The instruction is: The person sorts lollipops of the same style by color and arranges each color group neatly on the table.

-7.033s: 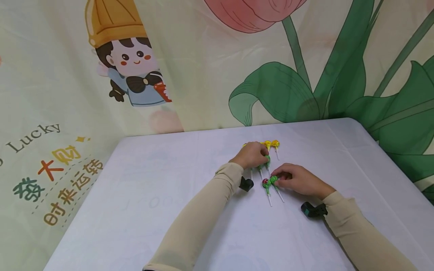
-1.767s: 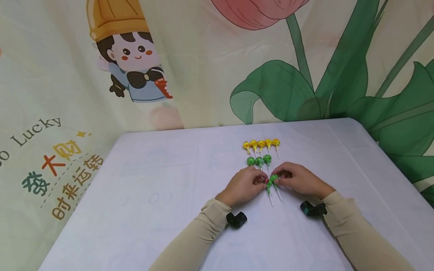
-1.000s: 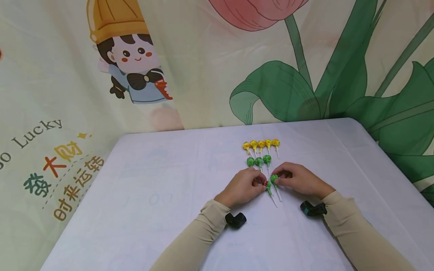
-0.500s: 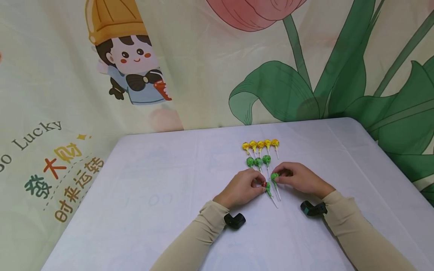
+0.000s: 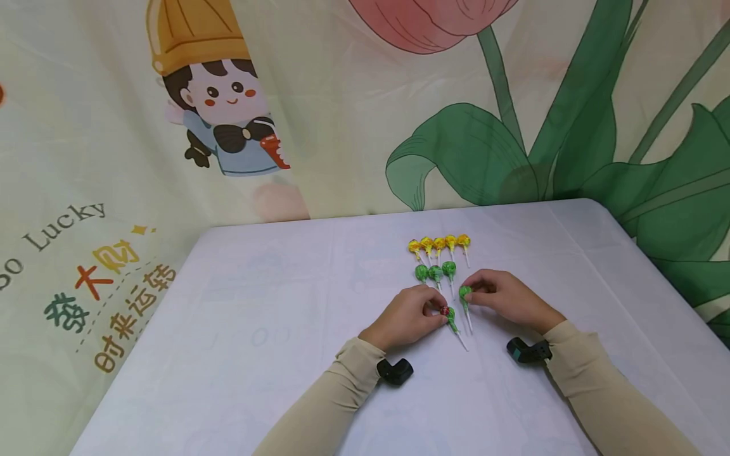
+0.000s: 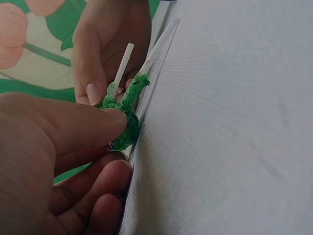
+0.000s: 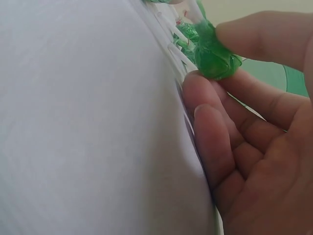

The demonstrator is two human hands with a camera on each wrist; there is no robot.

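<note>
My left hand (image 5: 406, 316) pinches a lollipop (image 6: 126, 132) in a green wrapper with a red patch, between thumb and fingers. Its white stick points toward the front right. Just to the right, my right hand (image 5: 510, 296) pinches the wrapped head of another green lollipop (image 7: 215, 56), stick toward me. Behind the hands lie three green lollipops (image 5: 436, 273) side by side, sticks toward me; the left hand partly covers their sticks. Farther back is a row of several yellow lollipops (image 5: 439, 244).
A white cloth covers the table (image 5: 285, 285), whose back edge meets a printed backdrop (image 5: 336, 126). A black wrist camera (image 5: 396, 372) is strapped at the left cuff and another wrist camera (image 5: 527, 350) at the right.
The left hand has come from the green row down to the red-patched lollipop, whose stick has swung to the right. Lately the right hand has shifted its lollipop slightly back and right, widening the gap.
</note>
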